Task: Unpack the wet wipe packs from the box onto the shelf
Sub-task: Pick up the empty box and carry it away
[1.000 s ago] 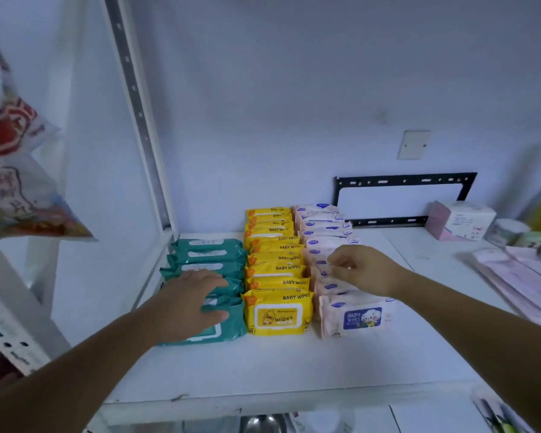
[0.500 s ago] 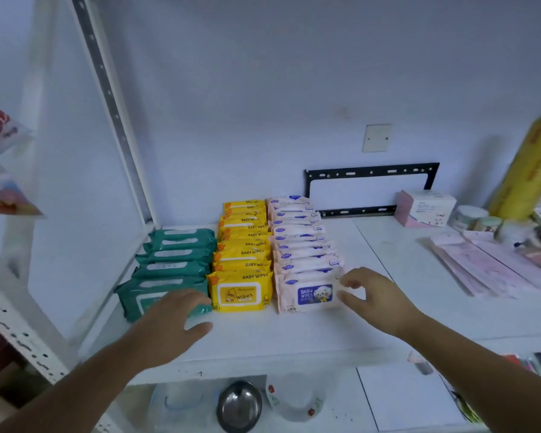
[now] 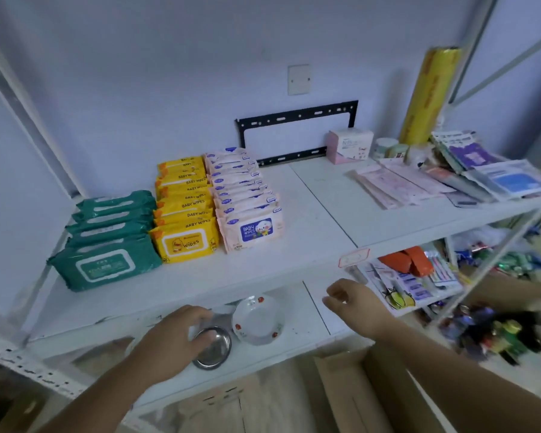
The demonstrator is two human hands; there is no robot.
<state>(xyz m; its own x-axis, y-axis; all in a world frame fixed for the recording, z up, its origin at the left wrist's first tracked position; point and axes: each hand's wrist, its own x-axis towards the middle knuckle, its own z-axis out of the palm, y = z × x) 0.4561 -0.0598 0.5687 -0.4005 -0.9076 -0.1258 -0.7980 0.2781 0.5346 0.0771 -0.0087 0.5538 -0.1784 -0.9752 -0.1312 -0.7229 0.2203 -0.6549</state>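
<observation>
Green, yellow, pink wipe packs in rows on shelf.

Steel bowl beside patterned dish

Green packs, yellow packs and pink packs stand in three adjacent front-to-back rows on the white shelf; cardboard box below.
</observation>
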